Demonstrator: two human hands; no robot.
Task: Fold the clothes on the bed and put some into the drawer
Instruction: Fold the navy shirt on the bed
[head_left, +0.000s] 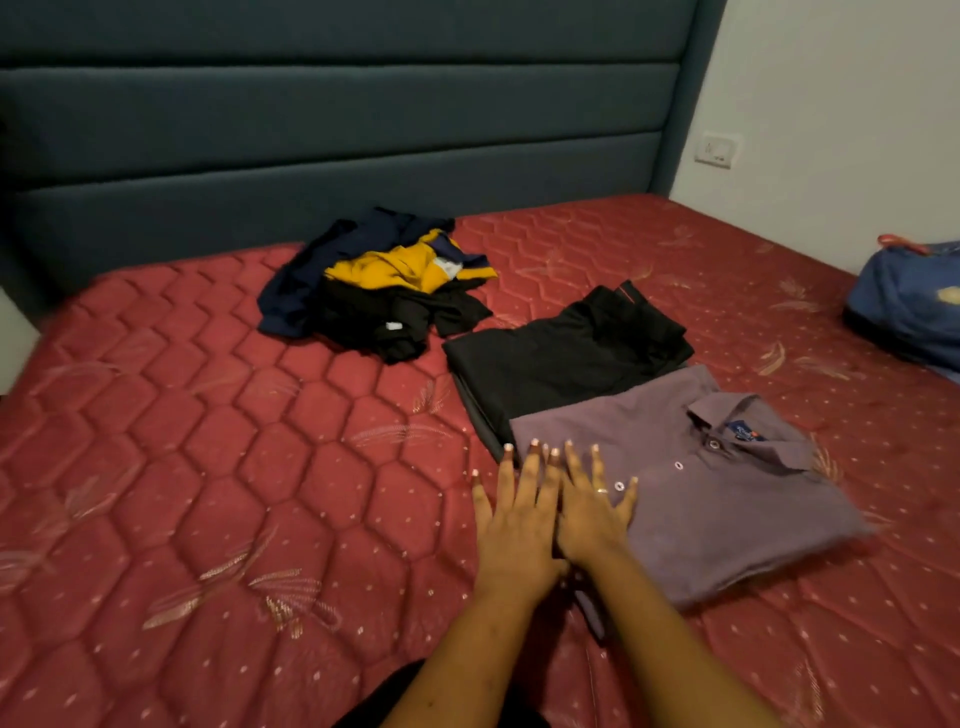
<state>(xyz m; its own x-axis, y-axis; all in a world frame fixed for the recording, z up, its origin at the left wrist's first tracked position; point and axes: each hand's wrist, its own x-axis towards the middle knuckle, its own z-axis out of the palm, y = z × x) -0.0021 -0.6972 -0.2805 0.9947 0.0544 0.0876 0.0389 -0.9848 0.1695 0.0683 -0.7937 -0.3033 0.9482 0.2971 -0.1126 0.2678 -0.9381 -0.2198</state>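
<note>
At the near edge, two bare forearms reach forward over the red quilted mattress (208, 467). The left hand (519, 525) and the right hand (592, 519) lie flat side by side, touching each other. The fingers of both are straight and a little spread, and they pinch nothing. The right hand, with a ring on one finger, presses on the left part of the folded purple shirt (737, 509). The left hand rests at the shirt's left edge, partly on the mattress.

The purple shirt lies on the right half of the mattress, its collar turned to the far right. Just behind it, touching its far edge, lies a folded black garment (561, 364). Farther and to the left is a loose pile of clothes (379, 291) in dark blue, yellow and black, not folded.

At the far right edge a blue bag (914, 306) sits on the mattress. Behind everything stands a dark padded headboard (337, 130), and on the white wall (841, 104) to the right there is a wall socket (718, 150).
</note>
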